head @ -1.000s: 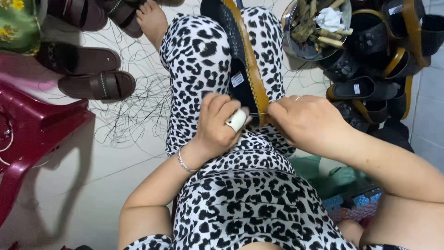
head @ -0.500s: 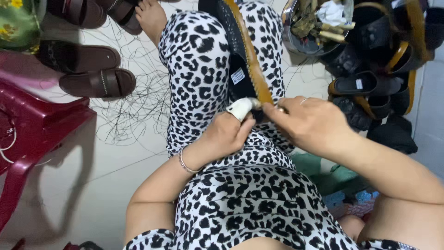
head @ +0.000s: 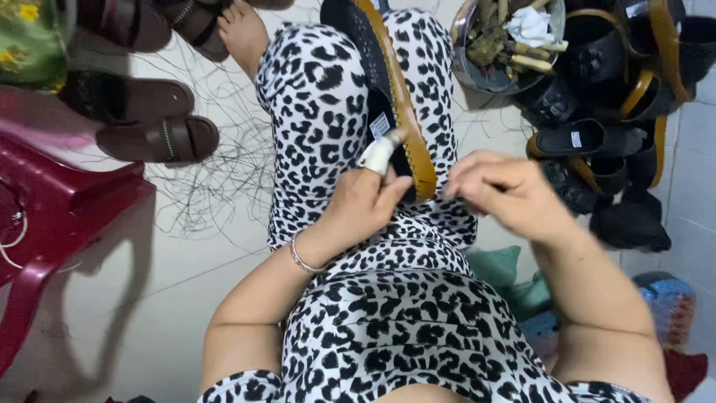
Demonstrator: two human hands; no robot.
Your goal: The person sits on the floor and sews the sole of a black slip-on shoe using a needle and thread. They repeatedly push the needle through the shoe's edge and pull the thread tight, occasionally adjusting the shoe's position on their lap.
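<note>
We held a black sandal sole with a tan edge (head: 388, 104) clamped between our knees, resting on the leopard-print trousers (head: 313, 112). Its long axis ran from near to far, leaning slightly to the left at the far end, and its near end sat directly between our two hands.

Our left hand (head: 365, 205) lay at the near left side of the sole. Its fingers were curled together against the black face, and one finger wrapped in white tape (head: 379, 153) pointed far along the tan edge and touched it. Our right hand (head: 507, 190) came in from the right at the same height, its fingertips pinched together just at the tan edge; they seemed to grip something thin, though we could not tell what. Both hands were about equally close to the sole, the left pressed on it, the right meeting it only at the fingertips.

A thin bracelet (head: 302, 257) circled our left wrist. Brown sandals (head: 142, 119) lay on the floor to the far left beside a dark red plastic stool (head: 60, 216), with loose dark threads (head: 216, 179) scattered between them and our leg. To the far right stood a metal bowl of scraps (head: 507, 37) and a pile of black sandals (head: 619, 119).
</note>
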